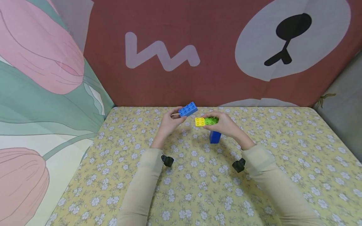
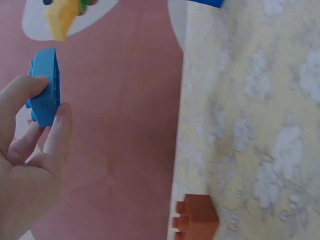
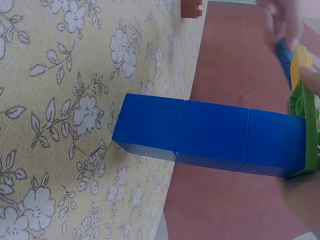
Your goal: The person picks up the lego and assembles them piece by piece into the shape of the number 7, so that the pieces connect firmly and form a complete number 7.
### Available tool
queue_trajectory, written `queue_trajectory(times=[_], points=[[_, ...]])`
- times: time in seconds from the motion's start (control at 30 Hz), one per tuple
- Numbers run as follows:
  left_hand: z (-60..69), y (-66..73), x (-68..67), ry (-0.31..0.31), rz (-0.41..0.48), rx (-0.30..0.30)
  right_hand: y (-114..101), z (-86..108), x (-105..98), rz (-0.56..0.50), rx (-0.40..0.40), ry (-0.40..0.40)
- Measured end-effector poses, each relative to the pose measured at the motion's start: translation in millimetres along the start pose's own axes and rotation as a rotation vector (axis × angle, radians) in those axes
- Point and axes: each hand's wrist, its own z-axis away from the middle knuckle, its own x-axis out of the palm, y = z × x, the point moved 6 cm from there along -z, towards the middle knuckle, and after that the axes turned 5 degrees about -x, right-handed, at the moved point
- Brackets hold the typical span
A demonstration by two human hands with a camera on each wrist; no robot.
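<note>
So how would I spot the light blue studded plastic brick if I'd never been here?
Look over the yellow flower-print tablecloth, toward the reddish-brown wall. There the person's left hand holds the light blue plastic brick. It's paler than the dark blue brick stack below the right hand and joined to no other brick.

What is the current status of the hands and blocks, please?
Left hand pinching light-blue brick. Right hand gripping green brick, yellow brick at left end, blue stack beneath. Orange brick on tablecloth, clear of both hands.
</note>
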Motion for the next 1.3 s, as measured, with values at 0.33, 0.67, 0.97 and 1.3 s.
queue_trajectory(times=[0.33,0.67,0.97,1.3], points=[[11.8,14.3,3.4,-0.069,0.078,0.049,0,-0.6,0,0.007,-0.014,0.005],[19.8,16.7,20.9,-0.219,0.031,0.023,-1,0.4,-2,0.007,-0.011,0.011],[22.7,16.1,34.0,-0.303,0.084,-0.010,0,0.1,-2,-0.008,-0.036,0.021],[21.0,16.8,36.7,-0.286,0.049,-0.010,3,0.9,-2,-0.035,-0.033,0.029]])
